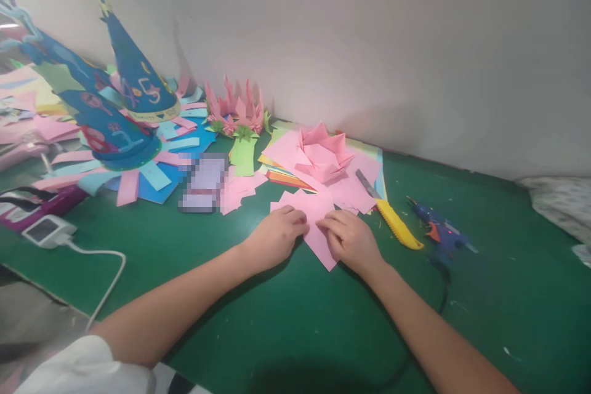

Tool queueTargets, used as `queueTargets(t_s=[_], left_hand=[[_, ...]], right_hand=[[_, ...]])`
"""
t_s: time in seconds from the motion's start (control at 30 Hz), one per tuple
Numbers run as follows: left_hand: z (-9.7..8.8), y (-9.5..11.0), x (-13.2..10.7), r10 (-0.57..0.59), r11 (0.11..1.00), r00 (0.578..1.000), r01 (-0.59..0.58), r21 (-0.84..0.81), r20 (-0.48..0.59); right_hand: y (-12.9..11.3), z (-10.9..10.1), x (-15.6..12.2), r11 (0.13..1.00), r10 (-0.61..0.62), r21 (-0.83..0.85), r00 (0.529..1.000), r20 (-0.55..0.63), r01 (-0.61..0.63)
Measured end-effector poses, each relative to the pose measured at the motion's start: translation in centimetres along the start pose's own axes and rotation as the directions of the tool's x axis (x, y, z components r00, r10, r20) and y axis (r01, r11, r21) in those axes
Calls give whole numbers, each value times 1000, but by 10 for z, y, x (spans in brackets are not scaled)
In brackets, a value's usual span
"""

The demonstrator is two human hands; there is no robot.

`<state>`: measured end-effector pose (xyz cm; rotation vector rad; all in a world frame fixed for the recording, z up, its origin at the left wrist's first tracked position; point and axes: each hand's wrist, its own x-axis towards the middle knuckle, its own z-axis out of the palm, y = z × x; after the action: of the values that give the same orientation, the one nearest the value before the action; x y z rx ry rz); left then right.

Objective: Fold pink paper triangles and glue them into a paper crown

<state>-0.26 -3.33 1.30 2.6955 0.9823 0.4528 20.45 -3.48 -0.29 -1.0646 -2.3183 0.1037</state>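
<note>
A pink sheet of paper (322,249) lies in front of me, one corner pointing toward me. Fingers curled, my left hand (278,235) pinches its left edge. On the opposite edge, my right hand (354,241) grips the same sheet with bent fingers. Both hands rest low over the green table (277,326). Just beyond them, a folded pink paper flower (323,157) sits on a stack of coloured paper (281,141). More pink pieces stick out behind my left hand, and their overlap with the held sheet is hard to separate.
A yellow utility knife (394,221) with its blade out and a blue glue gun (441,228) lie to the right. To the left are a blurred-out phone (205,183), blue paper cone hats (138,74), a pink paper crown (237,111) and a white charger (50,231) with a cable.
</note>
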Motion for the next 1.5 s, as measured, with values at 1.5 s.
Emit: queueTargets(t_s=[1.5], left_hand=[[1,5,-1,-54,997,998,53,62,24]], right_hand=[[-7,4,1,1000,-23,14,999,45,22]])
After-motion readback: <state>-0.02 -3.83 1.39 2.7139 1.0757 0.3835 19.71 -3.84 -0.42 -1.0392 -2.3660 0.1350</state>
